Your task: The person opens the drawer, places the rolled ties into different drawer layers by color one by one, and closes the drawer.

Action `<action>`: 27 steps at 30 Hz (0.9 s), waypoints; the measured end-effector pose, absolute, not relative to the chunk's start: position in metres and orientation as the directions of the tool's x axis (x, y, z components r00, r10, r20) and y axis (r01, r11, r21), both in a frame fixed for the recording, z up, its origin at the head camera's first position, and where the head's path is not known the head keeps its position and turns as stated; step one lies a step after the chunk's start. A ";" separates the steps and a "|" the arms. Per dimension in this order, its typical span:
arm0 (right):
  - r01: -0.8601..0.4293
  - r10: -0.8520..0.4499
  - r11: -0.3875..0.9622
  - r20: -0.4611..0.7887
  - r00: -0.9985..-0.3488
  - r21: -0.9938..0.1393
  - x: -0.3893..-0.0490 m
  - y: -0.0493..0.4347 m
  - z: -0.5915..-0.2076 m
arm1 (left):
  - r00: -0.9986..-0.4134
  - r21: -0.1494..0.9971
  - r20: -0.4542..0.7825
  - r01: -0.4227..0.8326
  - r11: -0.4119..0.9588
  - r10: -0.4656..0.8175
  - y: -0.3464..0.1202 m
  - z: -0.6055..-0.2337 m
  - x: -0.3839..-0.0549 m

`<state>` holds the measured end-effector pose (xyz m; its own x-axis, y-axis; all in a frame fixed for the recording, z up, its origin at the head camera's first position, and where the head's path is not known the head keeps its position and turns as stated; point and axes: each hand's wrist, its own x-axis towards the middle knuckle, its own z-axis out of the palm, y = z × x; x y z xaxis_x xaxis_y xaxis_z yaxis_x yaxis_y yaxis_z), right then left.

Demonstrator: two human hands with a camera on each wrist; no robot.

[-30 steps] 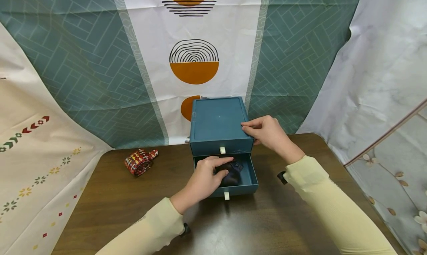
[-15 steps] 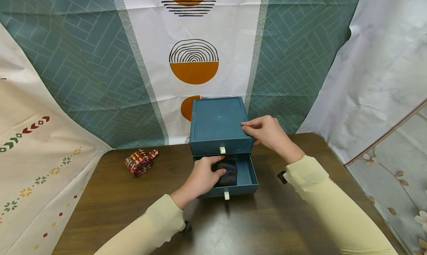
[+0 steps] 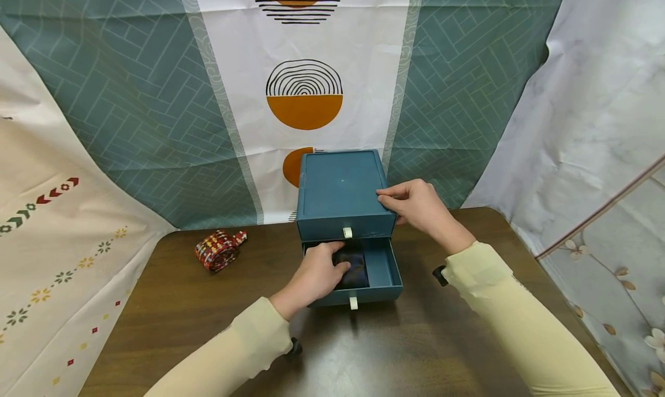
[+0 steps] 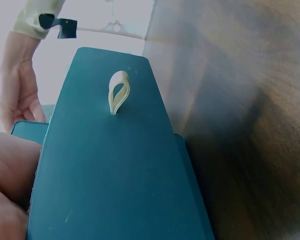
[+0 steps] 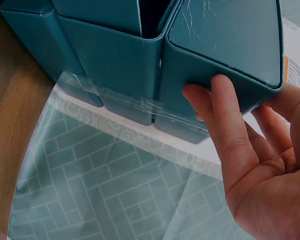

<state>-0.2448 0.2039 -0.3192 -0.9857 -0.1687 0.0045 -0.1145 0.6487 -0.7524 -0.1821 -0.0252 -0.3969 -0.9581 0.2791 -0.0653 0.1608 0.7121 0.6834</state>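
Note:
A teal drawer unit [image 3: 343, 186] stands against the fabric backdrop with its lower drawer [image 3: 381, 264] pulled out. My left hand [image 3: 314, 273] reaches into the left part of that drawer and holds a dark, glossy folded item [image 3: 355, 270] between thumb and fingers. The fingertips are partly hidden, and the item's kind is unclear. My right hand [image 3: 421, 206] grips the unit's top right edge; in the right wrist view, two fingertips [image 5: 222, 85] press on its side. In the left wrist view, the drawer's front [image 4: 115, 165] with its cream loop handle [image 4: 118, 92] stands beside the left hand.
A rolled red checkered strip [image 3: 218, 250] lies on the wooden table [image 3: 208, 310] at the left. The closed upper drawer has a cream pull tab [image 3: 347, 232]. Patterned cloths [image 3: 156, 126] hang behind and at both sides.
The dark item, bunched in the drawer's middle a second ago, now lies flatter and farther left. My left hand has shifted slightly left with it. The right hand stays in place.

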 end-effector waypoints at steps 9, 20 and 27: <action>-0.112 -0.168 0.654 0.001 -0.986 -0.748 -0.245 0.205 -0.319 | -0.959 0.658 -0.026 0.196 0.727 0.282 -0.023 -0.394 -0.175; -0.111 -0.170 0.653 -0.002 -0.986 -0.749 -0.246 0.205 -0.319 | -0.941 0.616 -0.064 0.224 0.755 0.331 -0.023 -0.395 -0.177; -0.115 -0.172 0.651 0.001 -0.985 -0.751 -0.246 0.205 -0.319 | -0.925 0.536 -0.163 0.208 0.818 0.342 -0.021 -0.394 -0.181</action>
<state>-0.2459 0.2053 -0.3193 -0.9850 -0.1725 0.0012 -0.1149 0.6508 -0.7505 -0.1814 -0.0210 -0.3937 -0.9254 0.3424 -0.1627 0.2083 0.8179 0.5363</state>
